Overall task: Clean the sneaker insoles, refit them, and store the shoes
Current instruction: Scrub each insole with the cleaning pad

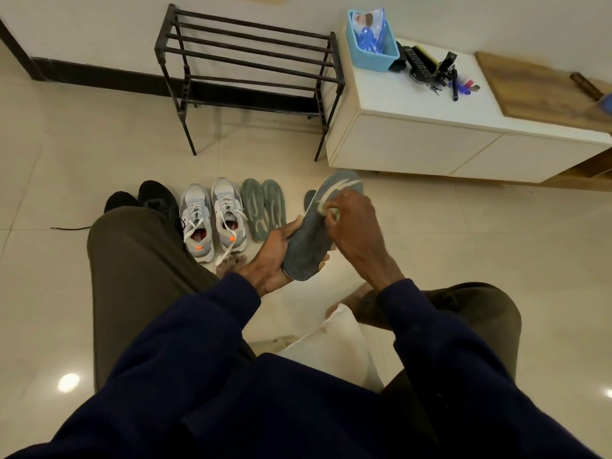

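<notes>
Clutching a barely visible wad, the right hand presses the insole the left hand grips; upper-right basket holds a packet.

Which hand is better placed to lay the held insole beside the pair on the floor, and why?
Likely left. The left hand grips the insole at its heel, nearer the floor pair; the right hand holds a cloth against it.

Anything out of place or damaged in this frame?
A loose black cord lies on the floor left of the black shoes. Laces on the grey sneakers trail undone. Nothing looks spilled or broken.
</notes>
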